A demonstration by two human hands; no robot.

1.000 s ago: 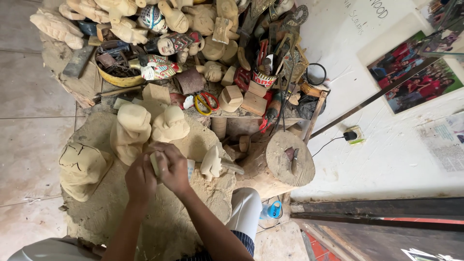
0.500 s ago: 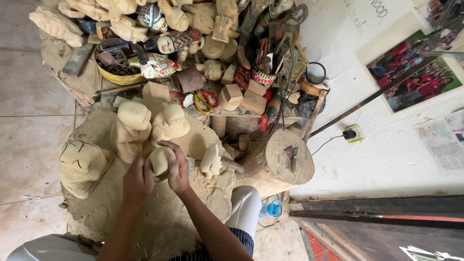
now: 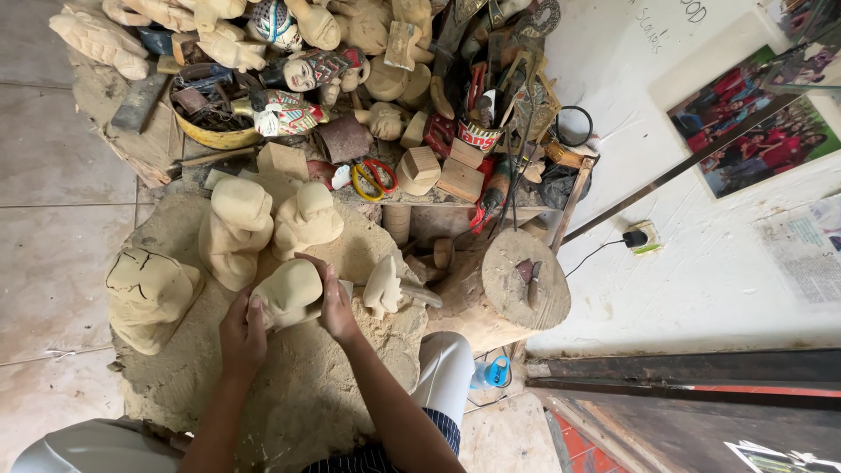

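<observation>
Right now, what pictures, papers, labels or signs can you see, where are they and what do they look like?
Group photo: upper right on the white wall, rectangular, people mostly in red.
Newspaper sheet: right edge, below the photo, grey print with a small picture.
Labelled can: among the tools at top centre, round, red-and-white band.
Handwriting on the wall: top right, dark marks on white.
Printed paper: bottom right corner, pale.
</observation>
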